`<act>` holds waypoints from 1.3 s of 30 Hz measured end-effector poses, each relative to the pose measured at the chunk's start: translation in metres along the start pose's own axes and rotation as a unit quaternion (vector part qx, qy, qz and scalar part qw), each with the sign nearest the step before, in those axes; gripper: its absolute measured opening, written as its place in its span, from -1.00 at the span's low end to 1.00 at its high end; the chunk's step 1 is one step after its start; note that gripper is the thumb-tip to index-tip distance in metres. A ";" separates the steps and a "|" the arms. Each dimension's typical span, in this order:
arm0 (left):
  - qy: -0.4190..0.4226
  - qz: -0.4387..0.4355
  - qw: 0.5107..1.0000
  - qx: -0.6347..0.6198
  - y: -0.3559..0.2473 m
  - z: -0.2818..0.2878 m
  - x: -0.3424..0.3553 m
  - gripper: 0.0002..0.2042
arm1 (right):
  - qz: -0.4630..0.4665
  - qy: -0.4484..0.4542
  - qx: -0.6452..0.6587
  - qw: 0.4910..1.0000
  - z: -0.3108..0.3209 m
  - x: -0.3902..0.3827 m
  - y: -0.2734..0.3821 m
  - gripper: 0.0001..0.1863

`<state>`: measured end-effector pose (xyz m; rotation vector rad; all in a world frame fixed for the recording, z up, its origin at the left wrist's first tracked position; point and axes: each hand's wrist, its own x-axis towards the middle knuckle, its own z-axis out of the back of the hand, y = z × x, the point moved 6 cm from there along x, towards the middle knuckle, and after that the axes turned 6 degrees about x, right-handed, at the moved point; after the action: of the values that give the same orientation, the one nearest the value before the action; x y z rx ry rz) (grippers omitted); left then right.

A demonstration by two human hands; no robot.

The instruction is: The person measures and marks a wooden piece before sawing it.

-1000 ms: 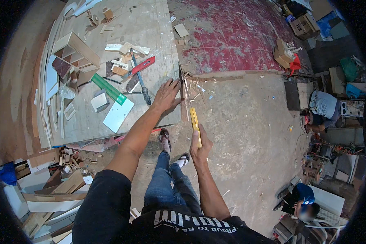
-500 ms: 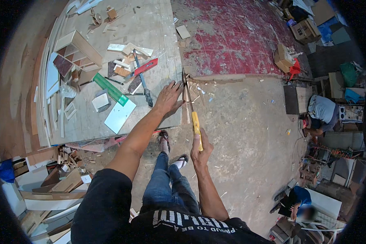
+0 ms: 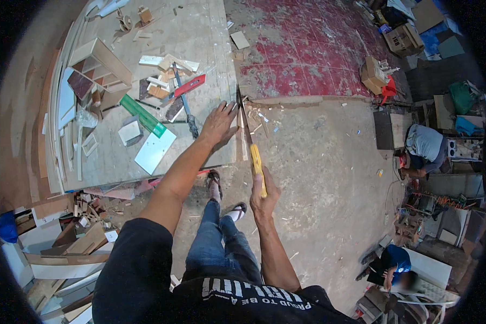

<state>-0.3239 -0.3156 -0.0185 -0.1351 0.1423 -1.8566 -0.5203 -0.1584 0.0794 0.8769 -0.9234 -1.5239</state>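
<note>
In my right hand (image 3: 267, 191) is a handsaw (image 3: 256, 160) with a yellow handle, my fingers wrapped round its grip. Its narrow dark blade points away from me along the right edge of the wooden worktable (image 3: 200, 154). A thin wood strip (image 3: 241, 141) lies beside the blade at that edge. My left hand (image 3: 220, 123) rests flat on the tabletop just left of the blade, fingers stretched forward and thumb toward the strip. Whether it presses on a separate piece is hard to make out.
Left of my hand lie a blue-grey bar tool (image 3: 183, 94), a red tool (image 3: 190, 85), a green ruler (image 3: 143, 115), a white board (image 3: 155, 152) and a small wooden shelf frame (image 3: 105, 66). Wood offcuts (image 3: 70, 259) pile up at lower left. Two people work at the far right.
The whole view has shifted slightly, so everything sits a little further left and up. The saw stays at the table edge, and both hands keep about the same places.
</note>
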 end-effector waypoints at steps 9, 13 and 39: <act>-0.017 -0.001 1.000 0.002 -0.002 -0.002 -0.002 -0.28 | 0.071 -0.027 0.039 0.996 -0.016 0.012 -0.020 -0.64; -0.018 0.009 1.000 -0.001 0.004 -0.003 -0.004 -0.27 | 0.072 -0.033 0.052 0.996 -0.014 -0.001 -0.028 -0.65; 0.014 -0.015 0.999 -0.033 0.008 -0.010 0.001 -0.22 | 0.182 0.048 0.019 0.982 -0.041 0.079 0.046 -0.58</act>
<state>-0.3184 -0.3182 -0.0300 -0.1569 0.2230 -1.8849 -0.4742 -0.2448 0.0998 0.7530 -0.9843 -1.1439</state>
